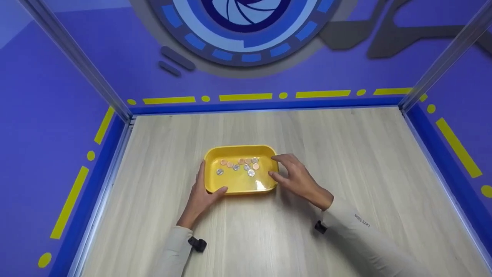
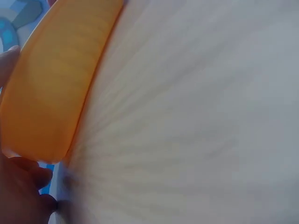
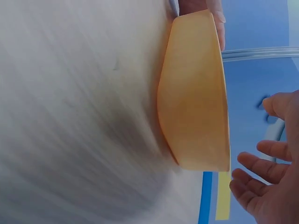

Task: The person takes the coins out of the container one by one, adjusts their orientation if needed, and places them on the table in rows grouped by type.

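A yellow plastic tray [image 1: 240,186] with raised walls rests on the wooden table. Several copper and silver coins [image 1: 251,173] lie on its floor, mostly toward the back. My left hand [image 1: 203,196] grips the tray's front left corner, thumb over the front rim and fingers along the left wall; the left wrist view shows that hand [image 2: 23,189] against the orange-looking tray wall [image 2: 51,84]. At the tray's right end is my right hand [image 1: 298,177], its fingers spread. In the right wrist view this hand [image 3: 275,172] stands apart from the tray wall [image 3: 194,98], holding nothing.
The pale wooden table [image 1: 346,154] extends around the tray. Blue panels with yellow marks [image 1: 246,97] stand behind it and at both sides, joined by metal corner posts [image 1: 88,73]. A dark device [image 1: 198,244] sits at each wrist.
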